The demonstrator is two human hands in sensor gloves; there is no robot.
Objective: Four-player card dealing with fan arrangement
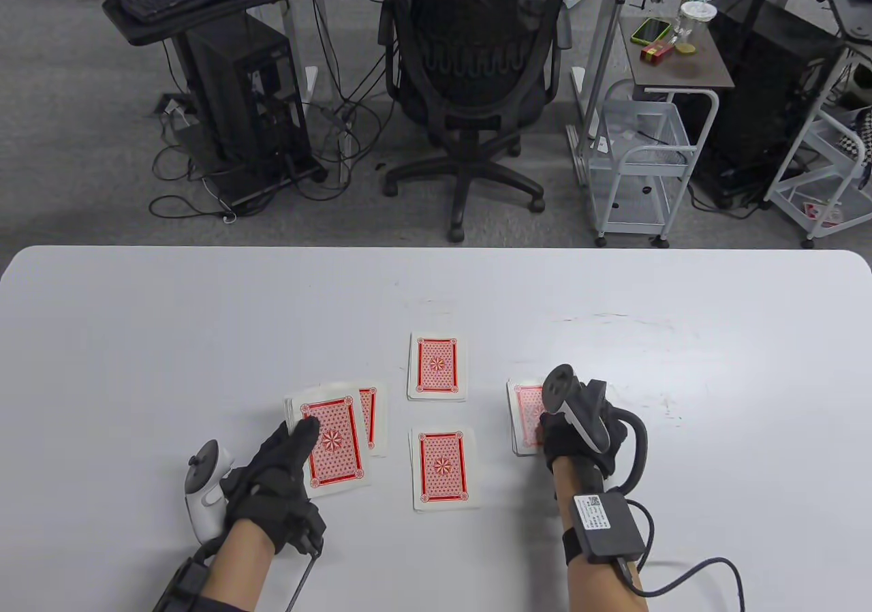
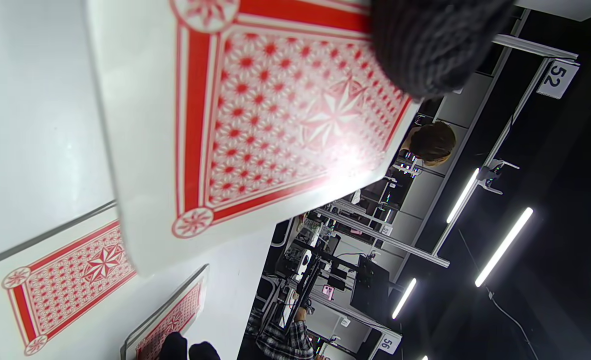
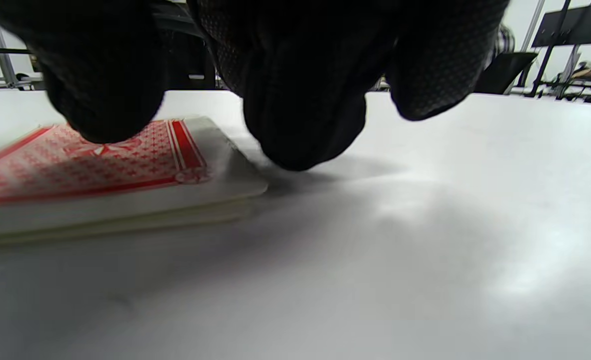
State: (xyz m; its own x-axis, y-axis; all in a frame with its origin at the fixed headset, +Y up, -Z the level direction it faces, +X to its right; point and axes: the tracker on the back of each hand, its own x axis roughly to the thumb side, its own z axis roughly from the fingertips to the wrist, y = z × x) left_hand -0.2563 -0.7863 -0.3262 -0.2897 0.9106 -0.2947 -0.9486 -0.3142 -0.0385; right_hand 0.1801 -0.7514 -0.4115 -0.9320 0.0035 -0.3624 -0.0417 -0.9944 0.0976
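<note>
Four lots of red-backed cards lie on the white table (image 1: 136,339). My left hand (image 1: 300,435) grips a stack of cards (image 1: 334,441) at the left, thumb on its top card, above a card (image 1: 371,418) lying flat. In the left wrist view the stack (image 2: 275,115) is close up under a fingertip (image 2: 435,45). A far middle pile (image 1: 437,365) and a near middle pile (image 1: 444,469) lie flat. My right hand (image 1: 555,431) rests its fingers on the right pile (image 1: 524,418). In the right wrist view one fingertip (image 3: 100,115) touches the pile's (image 3: 125,170) top card, the others hang beside it.
Beyond the table's far edge stand an office chair (image 1: 473,73), a computer stand (image 1: 238,94) and a wire cart (image 1: 640,155). Bare table lies to the far left and far right of the piles.
</note>
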